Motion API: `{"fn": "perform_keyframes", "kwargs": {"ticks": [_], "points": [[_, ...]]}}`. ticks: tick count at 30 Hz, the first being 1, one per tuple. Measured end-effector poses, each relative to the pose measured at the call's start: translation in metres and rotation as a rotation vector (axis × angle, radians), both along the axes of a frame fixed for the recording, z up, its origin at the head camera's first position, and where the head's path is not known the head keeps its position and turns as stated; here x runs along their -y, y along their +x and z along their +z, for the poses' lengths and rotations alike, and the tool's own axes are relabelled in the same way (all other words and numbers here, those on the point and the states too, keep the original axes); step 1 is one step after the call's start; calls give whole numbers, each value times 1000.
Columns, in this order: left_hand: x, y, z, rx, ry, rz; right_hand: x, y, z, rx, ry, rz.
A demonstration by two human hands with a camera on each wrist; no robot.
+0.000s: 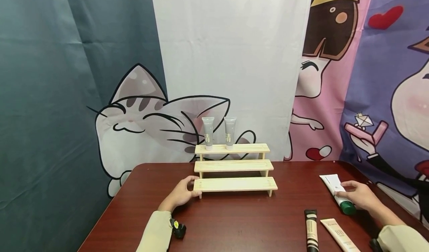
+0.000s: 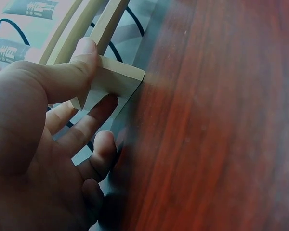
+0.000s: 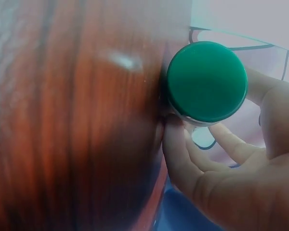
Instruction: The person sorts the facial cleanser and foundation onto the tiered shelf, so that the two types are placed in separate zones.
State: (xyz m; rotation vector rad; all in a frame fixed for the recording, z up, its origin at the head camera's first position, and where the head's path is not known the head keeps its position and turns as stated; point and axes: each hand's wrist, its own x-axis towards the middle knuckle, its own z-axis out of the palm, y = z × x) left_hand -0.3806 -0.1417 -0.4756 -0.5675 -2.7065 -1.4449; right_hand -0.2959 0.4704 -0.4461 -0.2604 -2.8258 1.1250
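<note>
Fingers of the right hand [image 1: 363,198] curl round a green-capped white tube [image 1: 334,184] on the table [image 1: 248,222] — the left hand [image 1: 180,193], thumb uppermost, pinches a wooden rack [image 1: 234,166].

L fingers [image 2: 94,118] pinching, R fingers [image 3: 177,147] bent, prob. gripping too.

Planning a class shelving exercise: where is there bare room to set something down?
Both lower steps of the rack, right of the left hand; tabletop between left sleeve and striped tube. Crowded: the right side, around the cream tube, white tube and right hand.
</note>
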Motion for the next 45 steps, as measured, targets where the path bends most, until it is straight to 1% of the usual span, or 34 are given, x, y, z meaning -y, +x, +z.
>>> {"fn": "perform_keyframes", "kwargs": {"ticks": [5,10,22,28,35,41,45], "points": [[-1,0,2,-3,3,5,-1,-1,2,15,-9,-7],[0,0,4,-9,2,4,-1,-1,2,9,-17,-14],[0,-1,0,1,-13,7,2,0,3,21,-87,-18],[0,-1,-1,-3,-18,15,9,-1,7,-21,-86,2],[0,0,-1,2,-10,11,23,-3,15,-31,-195,23],[0,1,0,-8,-5,3,33,-7,19,-58,-214,13],[0,1,1,-6,-9,6,40,-9,22,-77,-219,26]]}}
